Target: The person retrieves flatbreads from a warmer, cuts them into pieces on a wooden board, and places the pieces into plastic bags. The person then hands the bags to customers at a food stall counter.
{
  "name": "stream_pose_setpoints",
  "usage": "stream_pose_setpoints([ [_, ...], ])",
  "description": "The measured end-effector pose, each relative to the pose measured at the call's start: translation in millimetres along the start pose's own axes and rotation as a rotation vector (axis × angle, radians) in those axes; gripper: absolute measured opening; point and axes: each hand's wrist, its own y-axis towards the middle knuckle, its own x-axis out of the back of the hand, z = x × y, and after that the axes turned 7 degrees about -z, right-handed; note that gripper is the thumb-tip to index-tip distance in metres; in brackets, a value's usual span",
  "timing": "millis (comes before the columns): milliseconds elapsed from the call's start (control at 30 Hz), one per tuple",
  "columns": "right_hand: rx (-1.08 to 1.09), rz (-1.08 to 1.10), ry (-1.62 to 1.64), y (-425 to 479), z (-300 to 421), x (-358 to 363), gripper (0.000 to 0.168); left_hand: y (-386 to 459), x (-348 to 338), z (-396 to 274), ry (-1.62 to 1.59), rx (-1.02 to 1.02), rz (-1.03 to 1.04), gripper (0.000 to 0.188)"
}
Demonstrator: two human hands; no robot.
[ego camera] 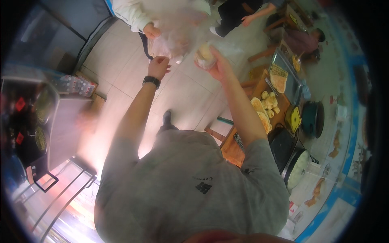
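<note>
My right hand is raised in front of me and grips a clear plastic bag of food, pale yellow inside. My left hand, with a dark watch on its wrist, is held out with curled fingers. Close beyond its fingertips hangs a translucent plastic bag, blurred by haze; whether I touch it cannot be made out. Across from me, another person's hand in a white sleeve is beside that bag.
On my right, a wooden table bears flatbreads, small round buns, a metal tray and a lidded pan. At left are a counter and packed bottles. A dark-trousered person is beyond.
</note>
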Motion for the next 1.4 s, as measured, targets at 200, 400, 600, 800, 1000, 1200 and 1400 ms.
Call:
stream_pose_setpoints([
  [200, 0.048, 0.048, -0.030, 15.7, 4.3, -22.4, 0.035, -19.5, -11.7, -23.2, 0.704, -0.533, -0.040, 0.056],
  [400, 0.458, 0.048, -1.476, 92.7, -26.6, -41.3, 0.027, -7.7, -18.0, -17.0, 0.999, -0.467, 0.077, 0.065],
  [600, 0.576, -0.020, -2.246, 141.5, -70.2, -45.5, 0.039, -36.3, -13.5, 0.7, 0.800, -0.561, 0.111, 0.064],
  [800, 0.862, 0.064, -1.999, 127.5, -73.7, -30.4, 0.038, -85.6, 6.8, 25.0, 0.776, -0.635, 0.107, 0.060],
  [1000, 0.850, 0.078, -1.399, -149.2, -70.2, -16.4, 0.015, -199.4, 59.0, 74.7, 0.699, -0.115, 0.349, 0.058],
  [1200, 0.163, -0.120, -1.440, -335.8, -172.3, 227.4, 0.026, -323.2, 103.1, 244.3, 1.236, -0.055, 0.403, 0.058],
  [1400, 0.160, -0.384, -1.143, -454.9, -213.8, 300.6, 0.025, -418.2, 99.4, 321.6, 1.202, 0.124, 0.354, 0.057],
])
